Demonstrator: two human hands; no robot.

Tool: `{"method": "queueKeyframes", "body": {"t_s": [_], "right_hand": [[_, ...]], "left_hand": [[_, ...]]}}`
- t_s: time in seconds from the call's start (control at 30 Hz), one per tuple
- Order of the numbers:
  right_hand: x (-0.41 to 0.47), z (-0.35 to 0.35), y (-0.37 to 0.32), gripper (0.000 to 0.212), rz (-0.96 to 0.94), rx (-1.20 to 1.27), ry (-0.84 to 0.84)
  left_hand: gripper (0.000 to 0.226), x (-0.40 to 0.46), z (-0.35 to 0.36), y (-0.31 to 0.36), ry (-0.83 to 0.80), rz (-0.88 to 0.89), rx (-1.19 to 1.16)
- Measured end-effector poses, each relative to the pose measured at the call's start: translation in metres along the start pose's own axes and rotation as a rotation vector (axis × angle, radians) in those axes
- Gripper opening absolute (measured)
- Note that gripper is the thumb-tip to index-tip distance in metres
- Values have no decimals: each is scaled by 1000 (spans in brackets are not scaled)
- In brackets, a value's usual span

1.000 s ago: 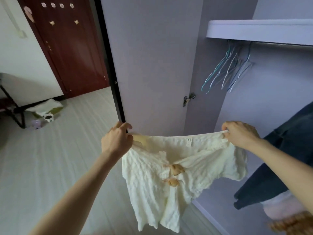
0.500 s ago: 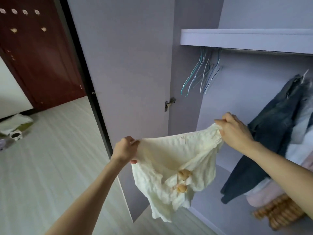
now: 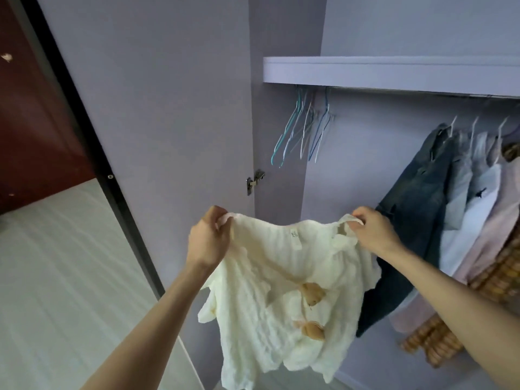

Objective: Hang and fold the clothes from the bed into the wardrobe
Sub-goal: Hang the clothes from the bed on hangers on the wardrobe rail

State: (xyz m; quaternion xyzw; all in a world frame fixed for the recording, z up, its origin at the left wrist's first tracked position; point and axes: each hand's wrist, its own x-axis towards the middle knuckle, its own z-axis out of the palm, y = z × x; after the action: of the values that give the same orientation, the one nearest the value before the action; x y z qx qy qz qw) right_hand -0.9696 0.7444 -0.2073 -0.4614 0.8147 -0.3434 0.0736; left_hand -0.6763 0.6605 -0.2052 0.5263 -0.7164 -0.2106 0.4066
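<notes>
The left hand and right hand each pinch a shoulder of the cream blouse, hanging at 6 o'clock below the empty hangers; it looks light and limp, best held at the shoulders

Left hand & right hand pinch cream top by shoulders; empty hangers behind.

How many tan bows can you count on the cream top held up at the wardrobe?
2. On the cream top, one tan bow sits near the middle and the other tan bow just below it. Folds in the cloth may hide more.
</notes>
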Motion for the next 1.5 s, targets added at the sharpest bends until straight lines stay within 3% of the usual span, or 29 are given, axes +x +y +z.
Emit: {"method": "queueKeyframes", "body": {"t_s": [0.13,0.23,0.3,0.33,0.4,0.47,0.7,0.93,1.23,1.5], "right_hand": [[2,11,-24,32,-71,247,-276],[10,15,-50,34,-163,367,-394],[26,19,-61,30,-211,408,-434],[33,20,-64,28,-218,446,-452],[60,19,-55,23,-183,596,-546],[90,17,-39,21,-87,781,-620],[244,51,-19,10,201,751,-90],[338,89,-26,20,374,803,-166],[325,65,-13,24,293,982,-221],[207,63,26,29,324,1083,-314]], "left_hand": [[17,10,34,14,-258,85,-201],[29,21,61,34,-400,102,-374],[43,36,81,44,-545,137,-345],[36,41,88,47,-580,166,-303],[14,63,108,48,-532,161,-245],[22,83,123,45,-461,95,-205],[23,150,159,43,-342,76,-109],[24,184,164,36,-237,20,-80],[16,194,166,39,-224,15,-88],[20,156,158,33,-291,47,-182]]}}
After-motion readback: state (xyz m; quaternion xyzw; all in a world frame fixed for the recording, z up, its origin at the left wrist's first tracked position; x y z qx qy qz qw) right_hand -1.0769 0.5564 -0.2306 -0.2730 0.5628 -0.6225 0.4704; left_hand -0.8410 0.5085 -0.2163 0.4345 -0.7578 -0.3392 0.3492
